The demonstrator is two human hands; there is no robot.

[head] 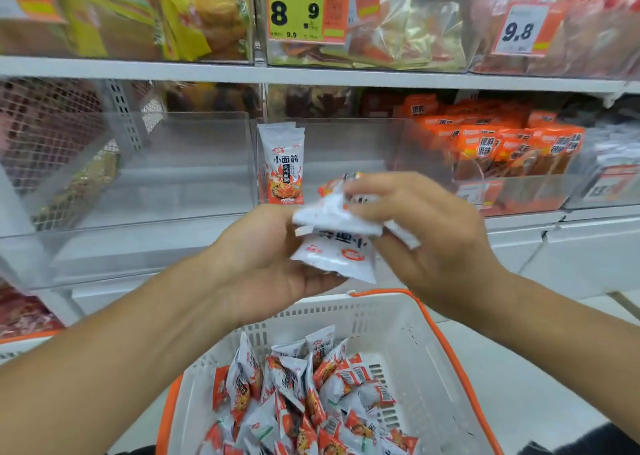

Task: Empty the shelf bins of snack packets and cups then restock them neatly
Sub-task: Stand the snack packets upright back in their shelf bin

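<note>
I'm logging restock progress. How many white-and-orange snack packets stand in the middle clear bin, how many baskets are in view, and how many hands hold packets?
White-and-orange snack packets standing upright in the middle clear plastic bin: 2 visible
White plastic basket with orange rim: 1
Hands holding packets: 2, left hand and right hand
Total: 5

Single view, head-worn, wide-angle. Looks forward and slightly down at a shop shelf unit from close range. Upper shelf edge (311, 73) runs across at 12 o'clock and bows toward the frame sides. Clear bins (194, 163) fill the middle band, near the lens. Both forearms enter from 7 and 5 o'clock. White basket (408, 333) sits at 6 o'clock, directly below the camera, seen from above. No second view to overlap.
</note>
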